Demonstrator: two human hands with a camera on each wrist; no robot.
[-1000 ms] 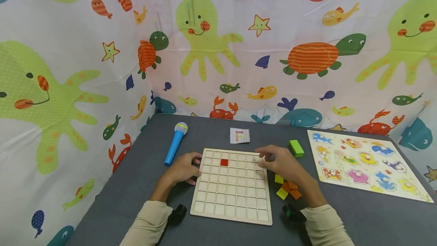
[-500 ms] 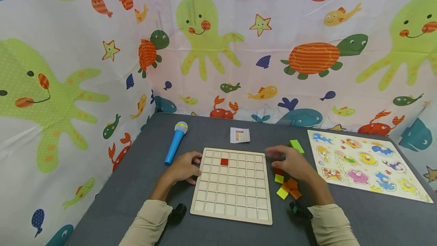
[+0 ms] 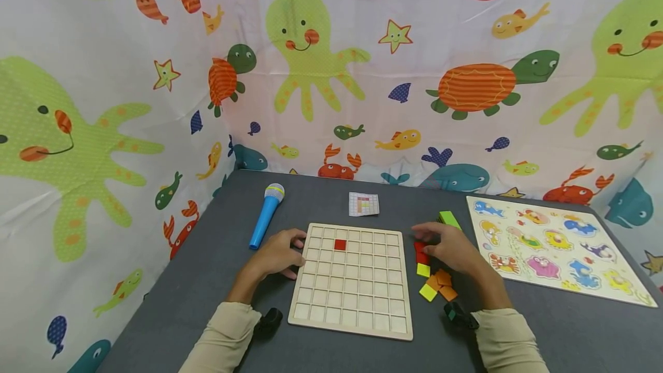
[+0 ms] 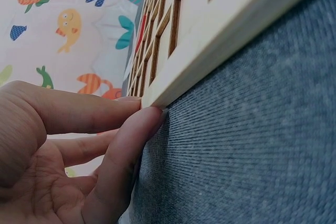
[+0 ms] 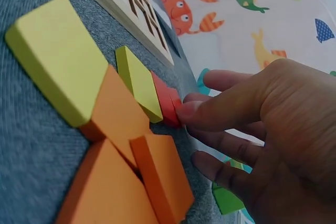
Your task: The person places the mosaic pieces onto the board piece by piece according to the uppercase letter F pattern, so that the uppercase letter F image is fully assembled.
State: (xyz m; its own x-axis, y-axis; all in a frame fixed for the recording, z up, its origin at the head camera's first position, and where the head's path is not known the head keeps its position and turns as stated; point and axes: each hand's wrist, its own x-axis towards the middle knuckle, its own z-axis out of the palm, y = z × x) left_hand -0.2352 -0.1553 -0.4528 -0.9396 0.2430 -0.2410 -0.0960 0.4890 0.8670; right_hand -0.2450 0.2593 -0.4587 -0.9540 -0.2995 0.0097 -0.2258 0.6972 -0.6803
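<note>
A wooden grid board (image 3: pixel 349 331) lies on the dark tabletop, with one red tile (image 3: pixel 340 244) in a cell of its upper part. My left hand (image 3: pixel 279 253) pinches the board's left edge between thumb and forefinger; the left wrist view shows the thumb (image 4: pixel 137 137) against the rim. To the right of the board, my right hand (image 3: pixel 452 248) hovers low, its thumb tip at some red tiles (image 5: pixel 167 100), fingers loosely bent. Whether the thumb touches them is unclear. Beside them are yellow tiles (image 5: pixel 58 59) and several orange tiles (image 5: pixel 113 190).
Behind the right hand stand green tiles (image 3: pixel 449 220). A blue toy microphone (image 3: pixel 265 220) lies left of the board, and a small printed grid card (image 3: pixel 364 204) lies behind it. At the far right is a sea-animal puzzle board (image 3: pixel 559 249). A patterned cloth (image 3: pixel 331 148) encloses the table.
My right hand has moved right, from the board's upper right edge to the red tiles beside it, which have come into view. My left hand stays on the board.
</note>
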